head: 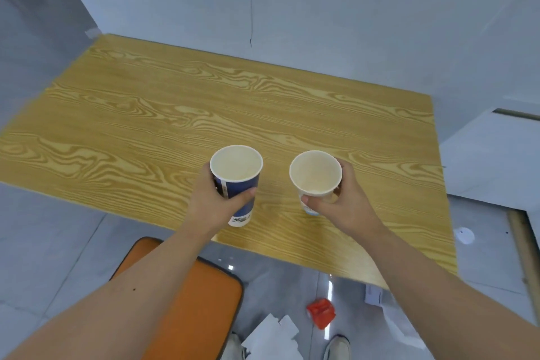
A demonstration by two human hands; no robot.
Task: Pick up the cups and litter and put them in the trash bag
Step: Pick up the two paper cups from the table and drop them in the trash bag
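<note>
My left hand (pixel 217 203) grips a blue paper cup (pixel 237 177) around its side, held upright just above the near part of the wooden table (pixel 146 114). My right hand (pixel 343 203) grips a white paper cup (pixel 315 177) the same way, a short way to the right. Both cups look empty inside. On the floor below lie white paper scraps (pixel 270 336) and a crumpled red wrapper (pixel 321 311). No trash bag shows in this view.
An orange chair seat (pixel 198 301) stands under my left forearm at the table's near edge. A white round lid or disc (pixel 464 235) lies on the floor at right. A pale sheet (pixel 374 294) lies by the table's near right corner. My shoe (pixel 337 348) is at the bottom.
</note>
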